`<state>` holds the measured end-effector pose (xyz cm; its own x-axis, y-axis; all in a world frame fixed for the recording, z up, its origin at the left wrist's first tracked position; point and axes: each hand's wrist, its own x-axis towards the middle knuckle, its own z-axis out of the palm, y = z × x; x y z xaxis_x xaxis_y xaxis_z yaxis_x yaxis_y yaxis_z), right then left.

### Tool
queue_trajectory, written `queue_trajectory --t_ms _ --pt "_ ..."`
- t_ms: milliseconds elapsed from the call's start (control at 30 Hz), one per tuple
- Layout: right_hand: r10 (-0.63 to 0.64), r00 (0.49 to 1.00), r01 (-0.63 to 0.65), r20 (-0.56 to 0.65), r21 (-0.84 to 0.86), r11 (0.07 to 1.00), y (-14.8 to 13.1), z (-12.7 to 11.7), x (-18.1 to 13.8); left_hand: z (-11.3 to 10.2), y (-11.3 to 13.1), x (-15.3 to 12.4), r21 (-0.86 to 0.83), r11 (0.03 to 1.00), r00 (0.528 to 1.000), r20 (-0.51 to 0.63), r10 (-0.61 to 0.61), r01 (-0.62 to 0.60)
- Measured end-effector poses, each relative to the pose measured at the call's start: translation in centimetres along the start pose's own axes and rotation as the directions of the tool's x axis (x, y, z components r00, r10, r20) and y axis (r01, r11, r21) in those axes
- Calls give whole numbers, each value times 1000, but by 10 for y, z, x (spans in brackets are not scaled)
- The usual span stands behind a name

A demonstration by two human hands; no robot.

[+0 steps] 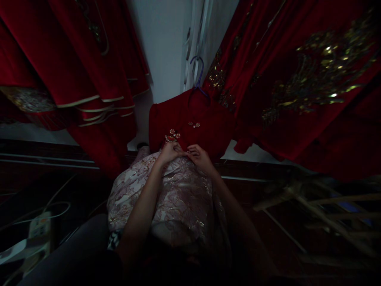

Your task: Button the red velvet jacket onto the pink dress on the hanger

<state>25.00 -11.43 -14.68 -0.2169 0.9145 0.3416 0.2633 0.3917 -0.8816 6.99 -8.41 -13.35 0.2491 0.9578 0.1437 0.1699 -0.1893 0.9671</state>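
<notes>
At the middle of the head view, low on the front of a plain red cloth garment (181,117), both bare hands at work close together. Left grip (172,151) narrow, fingers curled and bunched, thumb stretched towards the other hand. Right grip (201,157) narrow too, fingers bent inward, thumb and fingertips meeting the left thumb at the cloth. A tiny pale glint at the meeting point; whether cloth or a bead between the tips, cannot tell. Just beyond the left knuckles, a red-centred beaded ornament with pearly flowers (172,136), lying against the garment. Higher up, near the neckline, a small pair of pearl-and-red flower trims (194,124).

Red garment hung on a thin blue-purple hanger (199,79), hook up beside the handle of a white cabinet door (166,43). Under both forearms, spread over the lap, a pale lilac leaf-patterned fabric with glittering threads (184,190). To the left, hanging red garments with cream-edged hems (104,59); to the right, more red cloth with gold sequin embroidery (321,67). Low at left, a white power strip (40,228) with a looping cable; low at right, a blurred wooden frame (324,214).
</notes>
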Motion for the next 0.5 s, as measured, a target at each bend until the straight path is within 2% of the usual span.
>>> queue_trajectory --t_ms 167,233,333,400,500 --pt "-1 1000 1 -3 -34 999 -6 0 -1 2 4 -2 -78 997 999 -29 -30 28" --pt "-24 1000 23 -16 -60 998 -12 -7 0 3 6 -1 -238 970 992 -108 -71 43" --pt "-45 999 44 -12 -53 998 -25 -20 1 3 7 3 -520 854 972 -208 -109 -15" --pt "-34 997 36 70 -24 999 -34 -26 -1 3 6 6 -612 789 972 -215 -96 -57" --pt "-41 979 46 199 -20 999 -43 -29 -4 1 4 8 -645 761 975 -206 -87 -68"
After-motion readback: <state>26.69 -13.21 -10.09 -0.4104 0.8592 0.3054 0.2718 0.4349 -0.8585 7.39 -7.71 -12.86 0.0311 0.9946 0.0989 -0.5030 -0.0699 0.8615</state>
